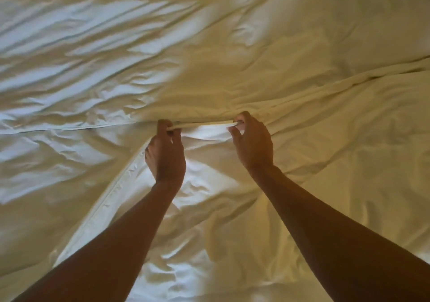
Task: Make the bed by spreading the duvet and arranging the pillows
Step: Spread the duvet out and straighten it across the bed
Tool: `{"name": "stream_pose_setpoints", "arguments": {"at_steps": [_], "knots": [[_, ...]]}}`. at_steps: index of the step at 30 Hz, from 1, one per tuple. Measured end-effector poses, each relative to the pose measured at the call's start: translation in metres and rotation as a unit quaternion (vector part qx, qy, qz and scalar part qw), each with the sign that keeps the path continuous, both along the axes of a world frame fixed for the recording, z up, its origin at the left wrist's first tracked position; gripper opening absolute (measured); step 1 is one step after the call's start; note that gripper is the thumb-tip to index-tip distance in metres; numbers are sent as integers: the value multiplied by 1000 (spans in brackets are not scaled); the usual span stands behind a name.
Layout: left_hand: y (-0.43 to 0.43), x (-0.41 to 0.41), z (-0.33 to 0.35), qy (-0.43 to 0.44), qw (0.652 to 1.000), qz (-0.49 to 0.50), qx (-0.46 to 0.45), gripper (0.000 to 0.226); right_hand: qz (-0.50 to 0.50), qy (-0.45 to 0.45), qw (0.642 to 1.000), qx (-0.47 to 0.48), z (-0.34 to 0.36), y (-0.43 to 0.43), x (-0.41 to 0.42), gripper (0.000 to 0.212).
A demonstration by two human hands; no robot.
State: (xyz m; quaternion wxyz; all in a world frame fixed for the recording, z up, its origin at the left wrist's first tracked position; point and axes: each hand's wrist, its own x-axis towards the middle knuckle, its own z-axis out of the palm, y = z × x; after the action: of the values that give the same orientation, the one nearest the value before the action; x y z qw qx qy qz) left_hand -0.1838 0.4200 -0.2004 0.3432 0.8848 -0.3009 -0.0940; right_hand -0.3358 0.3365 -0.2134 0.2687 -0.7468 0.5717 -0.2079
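Both hands, the left hand (165, 155) and the right hand (253, 142), pinch the folded edge (204, 124) of the crumpled white duvet (302, 69) that covers the whole bed.

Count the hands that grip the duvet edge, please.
2. The left hand pinches the duvet edge near the middle; the right hand grips the same edge to its right.

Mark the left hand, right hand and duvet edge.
left hand (165, 155): head view, back of the hand.
right hand (254, 142): head view, back of the hand.
duvet edge (202, 125): head view, taut stretch between both hands.
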Motion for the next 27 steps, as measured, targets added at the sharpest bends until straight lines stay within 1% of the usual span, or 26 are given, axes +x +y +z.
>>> {"name": "stream_pose_setpoints", "arguments": {"at_steps": [5,8,12,15,18,20,22,23,24,25,27], "knots": [[-61,41,-7,-35,998,-15,-41,12,-27,-44,999,3,-7,-47,27,15],[-92,61,-14,-56,996,-32,-58,12,-37,-60,997,-24,-14,-78,44,16],[-122,82,-26,-46,998,-19,-49,15,-55,-65,996,-30,-28,-111,70,17],[-134,88,-32,-36,999,-5,-36,18,-66,-44,996,-37,-42,-124,82,19],[-146,92,-40,-4,1000,11,1,24,-68,34,996,-52,-51,-129,91,23],[-152,97,-52,12,999,4,35,29,-90,69,993,-15,-55,-132,93,31],[-154,101,-65,49,997,-3,62,46,-102,33,993,48,-61,-136,88,42],[-154,102,-71,63,996,-10,67,45,-101,2,992,71,-64,-137,84,45],[-152,101,-77,69,995,-23,63,35,-96,-18,992,80,-67,-138,80,45],[-149,99,-83,71,995,-38,54,23,-87,-16,993,76,-70,-137,77,42],[-142,93,-90,61,995,-77,31,13,-66,24,995,64,-76,-134,73,38]]}}
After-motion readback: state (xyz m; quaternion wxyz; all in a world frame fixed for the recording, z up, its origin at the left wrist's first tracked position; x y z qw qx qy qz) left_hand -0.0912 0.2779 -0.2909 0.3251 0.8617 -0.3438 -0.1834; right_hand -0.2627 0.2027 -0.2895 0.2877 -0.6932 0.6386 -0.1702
